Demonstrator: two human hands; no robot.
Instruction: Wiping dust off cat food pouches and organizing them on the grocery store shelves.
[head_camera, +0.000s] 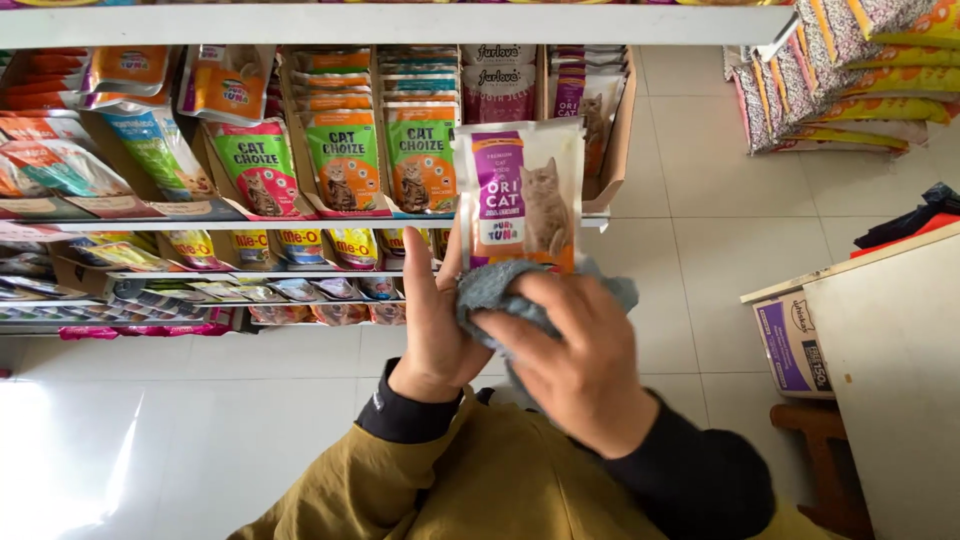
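Resting between both hands (520, 330): upright pouch (520, 195), grey cloth (500, 290).

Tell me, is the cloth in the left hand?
No, the right hand presses the grey cloth against the pouch, which the left hand holds.

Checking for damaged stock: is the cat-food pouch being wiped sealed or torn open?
Looks sealed: the pouch is upright in the left hand, its top edge straight and flat, nothing spilling. The cloth hides its bottom.

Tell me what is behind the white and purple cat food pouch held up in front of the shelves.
Behind the white and purple pouch stand a cardboard display box of pouches and the white shelf edge. Its lower part is covered by the grey cloth under the right hand.
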